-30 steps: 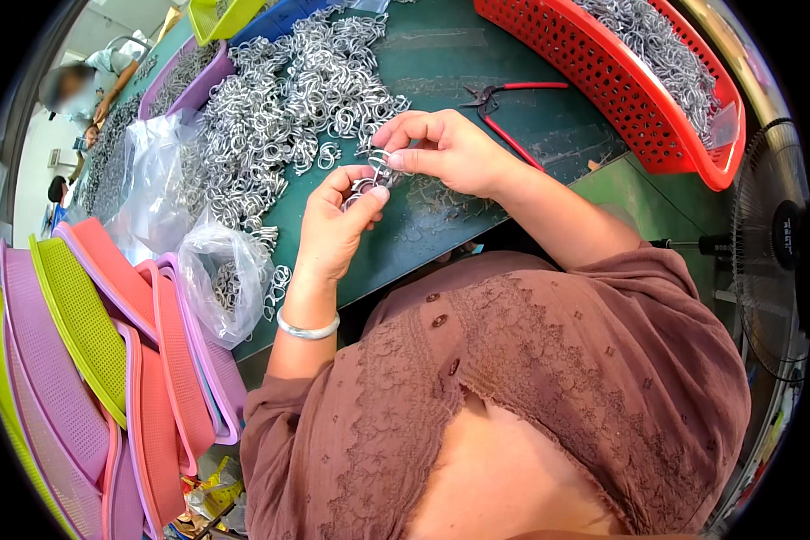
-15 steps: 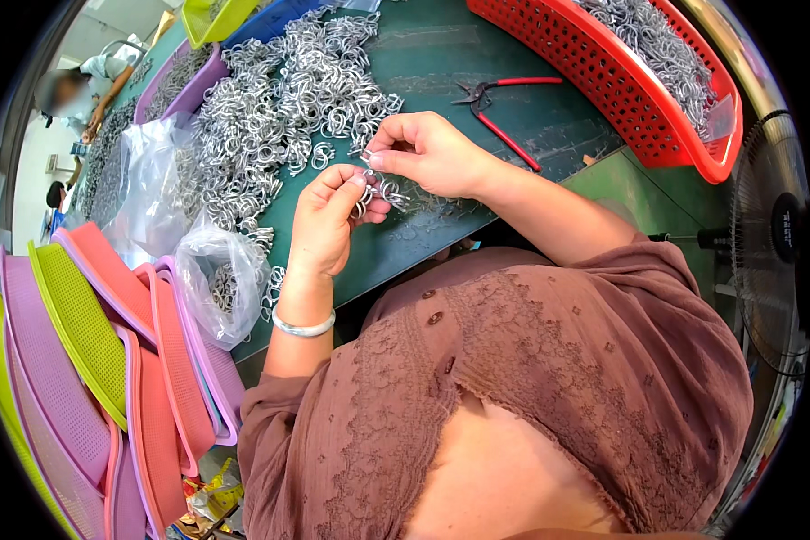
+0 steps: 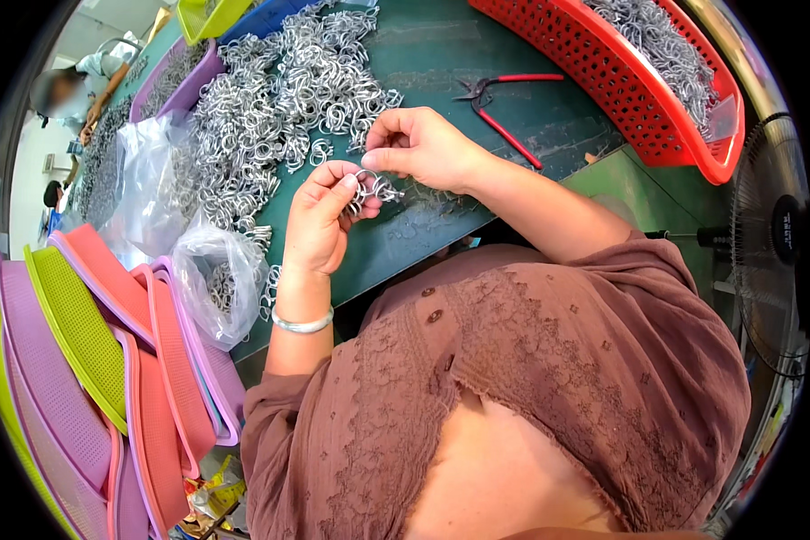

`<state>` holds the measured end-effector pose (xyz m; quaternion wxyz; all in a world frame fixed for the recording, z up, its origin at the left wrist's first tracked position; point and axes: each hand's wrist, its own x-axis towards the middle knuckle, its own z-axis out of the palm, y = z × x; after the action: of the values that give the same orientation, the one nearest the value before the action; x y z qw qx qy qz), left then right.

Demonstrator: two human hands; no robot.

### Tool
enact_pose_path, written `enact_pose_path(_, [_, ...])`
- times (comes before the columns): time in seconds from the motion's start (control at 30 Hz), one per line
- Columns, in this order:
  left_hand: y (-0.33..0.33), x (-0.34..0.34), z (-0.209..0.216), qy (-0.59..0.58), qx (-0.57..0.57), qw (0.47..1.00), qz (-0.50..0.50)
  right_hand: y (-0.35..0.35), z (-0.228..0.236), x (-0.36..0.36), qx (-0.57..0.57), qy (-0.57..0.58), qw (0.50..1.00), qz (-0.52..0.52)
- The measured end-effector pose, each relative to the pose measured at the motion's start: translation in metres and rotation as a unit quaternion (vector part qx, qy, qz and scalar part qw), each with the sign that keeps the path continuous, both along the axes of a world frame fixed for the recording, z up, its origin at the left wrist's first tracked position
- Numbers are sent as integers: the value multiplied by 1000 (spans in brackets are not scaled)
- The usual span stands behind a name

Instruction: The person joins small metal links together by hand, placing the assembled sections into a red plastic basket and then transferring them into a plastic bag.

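Note:
My left hand (image 3: 319,220) and my right hand (image 3: 420,147) meet above the green table (image 3: 441,54), both pinching a small cluster of silver metal rings (image 3: 371,186). The left fingers grip the cluster from below and the right thumb and forefinger hold its top. A large heap of the same silver rings (image 3: 279,108) lies on the table just beyond my hands. A silver bangle sits on my left wrist.
Red-handled pliers (image 3: 504,108) lie right of the heap. A red basket (image 3: 639,81) of rings stands at the back right. Clear plastic bags (image 3: 211,279) and stacked pink, purple and green trays (image 3: 81,360) fill the left. A fan (image 3: 774,261) stands at the right.
Both hands stayed together on the ring cluster, shifting slightly; the fingers reworked their grip on it.

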<state>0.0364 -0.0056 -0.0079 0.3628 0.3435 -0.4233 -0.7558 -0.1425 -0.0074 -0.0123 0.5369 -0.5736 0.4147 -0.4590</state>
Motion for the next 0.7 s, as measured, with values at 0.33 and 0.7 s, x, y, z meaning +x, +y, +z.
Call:
enact_pose_path(0.33, [-2,20,-10,49,48,997,33,9,1,-30,-126,242,962,9])
enact_pose_path(0.7, [4,8,-2,126,80,989,9,23,4,-1,-127,142,981,33])
